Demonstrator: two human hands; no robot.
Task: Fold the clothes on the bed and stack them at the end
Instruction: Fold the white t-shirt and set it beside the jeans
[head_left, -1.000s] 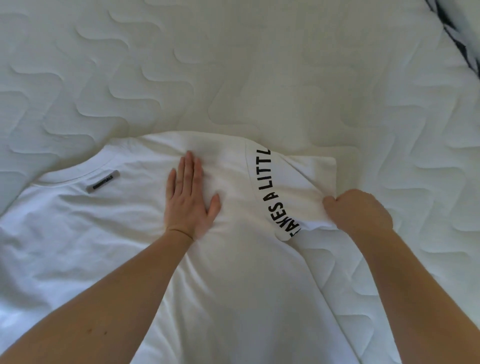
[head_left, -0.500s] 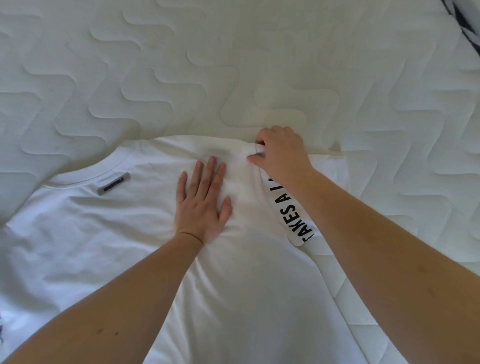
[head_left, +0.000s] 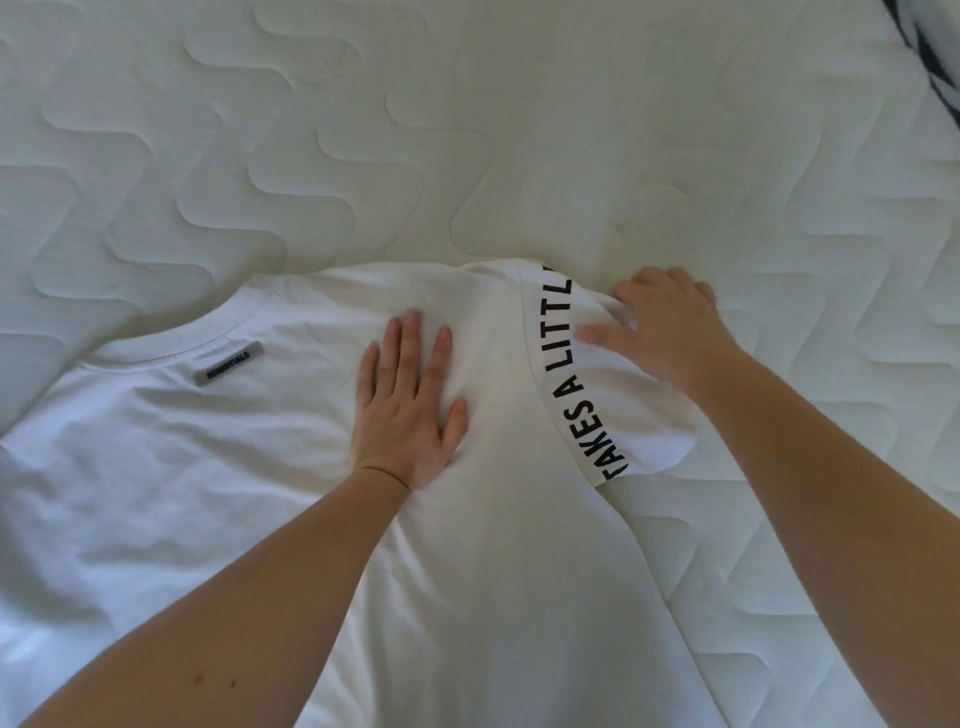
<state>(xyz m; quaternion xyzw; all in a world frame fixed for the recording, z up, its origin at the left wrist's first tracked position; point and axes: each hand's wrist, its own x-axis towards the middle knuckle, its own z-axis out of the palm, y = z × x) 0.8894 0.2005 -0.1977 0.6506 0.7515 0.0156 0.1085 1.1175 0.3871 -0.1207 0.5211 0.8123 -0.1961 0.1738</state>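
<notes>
A white T-shirt (head_left: 218, 467) lies back-up on the quilted mattress, with a grey label (head_left: 228, 364) below the collar. Its right sleeve (head_left: 639, 415) is folded inward, showing black letters along the seam. My left hand (head_left: 410, 400) presses flat on the shirt's upper back, fingers together and pointing away from me. My right hand (head_left: 665, 327) rests on the top of the folded sleeve, fingers spread and flat on the cloth, holding nothing.
The white quilted mattress (head_left: 467, 130) fills the view beyond and to the right of the shirt. A black-and-white patterned cloth (head_left: 940, 67) shows at the top right corner. The shirt's body runs off the bottom and left of the frame.
My right hand let go of the sleeve's lower edge, went to the shoulder seam, then shifted right onto the sleeve's top. My left hand stayed pressed on the shirt.
</notes>
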